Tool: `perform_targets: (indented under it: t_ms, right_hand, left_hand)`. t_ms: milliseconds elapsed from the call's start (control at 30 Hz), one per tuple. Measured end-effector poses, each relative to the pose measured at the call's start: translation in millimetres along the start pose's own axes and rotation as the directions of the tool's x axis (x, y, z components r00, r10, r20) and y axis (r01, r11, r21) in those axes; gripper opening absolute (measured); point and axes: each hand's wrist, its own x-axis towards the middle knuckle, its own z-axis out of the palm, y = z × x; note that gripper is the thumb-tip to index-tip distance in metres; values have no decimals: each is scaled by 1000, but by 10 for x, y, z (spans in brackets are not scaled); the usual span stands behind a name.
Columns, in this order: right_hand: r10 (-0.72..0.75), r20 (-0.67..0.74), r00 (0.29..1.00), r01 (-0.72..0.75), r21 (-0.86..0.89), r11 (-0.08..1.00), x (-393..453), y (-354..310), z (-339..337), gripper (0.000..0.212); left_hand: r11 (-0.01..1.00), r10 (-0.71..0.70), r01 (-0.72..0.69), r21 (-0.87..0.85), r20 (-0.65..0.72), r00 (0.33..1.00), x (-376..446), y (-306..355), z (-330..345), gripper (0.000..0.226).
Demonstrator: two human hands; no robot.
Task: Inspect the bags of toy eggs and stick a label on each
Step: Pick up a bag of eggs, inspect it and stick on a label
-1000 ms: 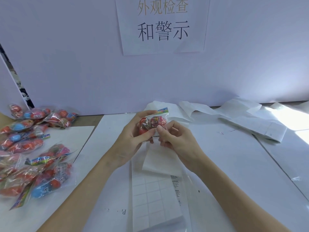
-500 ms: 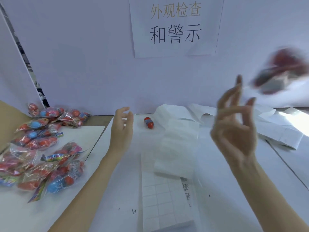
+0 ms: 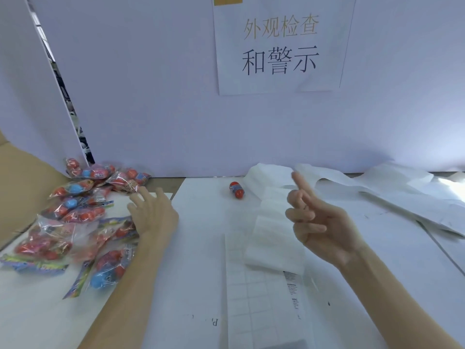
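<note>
A pile of clear bags holding red and blue toy eggs [image 3: 75, 217] lies on the left of the white table. My left hand [image 3: 153, 215] hovers beside that pile with fingers spread and holds nothing. One loose red egg [image 3: 236, 190] lies alone near the back wall. A folded strip of white label sheets [image 3: 274, 230] runs down the table's middle, with a gridded label sheet [image 3: 254, 293] below it. My right hand [image 3: 319, 222] is raised above the strip, palm up, fingers loosely bent and empty.
Crumpled white backing paper [image 3: 377, 187] trails across the back right of the table. A brown cardboard flap [image 3: 22, 187] stands at the far left behind the bags. A white wall with a printed sign [image 3: 279, 46] closes off the back.
Both hands held one bag a second ago. My right hand then flung it away to the right, out of view. My left hand has moved left to the pile, and my right hand has lowered.
</note>
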Motion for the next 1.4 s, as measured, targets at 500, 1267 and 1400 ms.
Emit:
perform_targets:
  t_ms: [500,1267,1400]
  right_hand:
    - [-68,-324,944,-138,-571,810,156,285,-30,44]
    - [-214,-271,938,-25,-672,740,143,267,12,47]
    - [-97,-259,961,-45,-492,869,141,179,29,49]
  left_hand:
    - [-81,-11,-355,-931,-355,935,-483,764,-455,5]
    - [-79,634,76,-994,9,773,-554,826,-280,82]
    - [13,674,72,-997,62,736,-540,847,-202,85]
